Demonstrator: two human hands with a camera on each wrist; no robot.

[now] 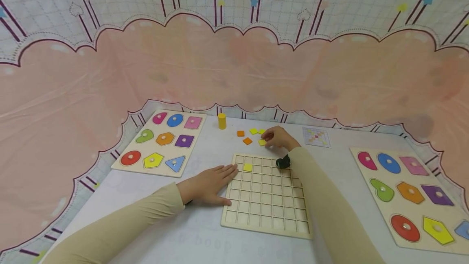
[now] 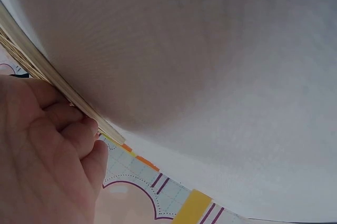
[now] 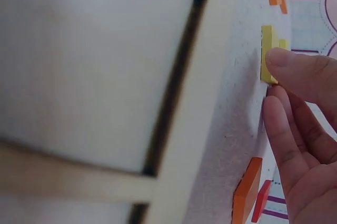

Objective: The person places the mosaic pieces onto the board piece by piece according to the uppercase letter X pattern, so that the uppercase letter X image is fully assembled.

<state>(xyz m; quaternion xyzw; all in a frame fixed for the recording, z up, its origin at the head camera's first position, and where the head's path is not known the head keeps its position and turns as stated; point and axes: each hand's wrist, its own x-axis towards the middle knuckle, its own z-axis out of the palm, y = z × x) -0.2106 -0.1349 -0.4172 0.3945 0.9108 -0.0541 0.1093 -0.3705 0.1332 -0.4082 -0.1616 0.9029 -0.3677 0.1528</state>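
Observation:
My left hand (image 1: 210, 184) lies with fingers spread at the left edge of a wooden grid board (image 1: 266, 232); in the left wrist view its fingers touch the board's side. One yellow square tile (image 1: 248, 167) sits in an upper-left cell of the grid. Beyond the board's far edge, my right hand (image 1: 279, 137) pinches another yellow tile (image 3: 267, 52) between thumb and fingers, low over the table. Two more yellow tiles (image 1: 254, 131) lie just behind it, one partly covered by the hand. To their left are two orange tiles (image 1: 247, 141).
A yellow cylinder (image 1: 222, 121) stands at the back. Knobbed shape puzzle boards lie at left (image 1: 158, 164) and right (image 1: 393, 176). A printed pattern card (image 1: 317, 137) is right of my right hand. A small black object (image 1: 283, 162) shows beside the right sleeve, over the grid's corner.

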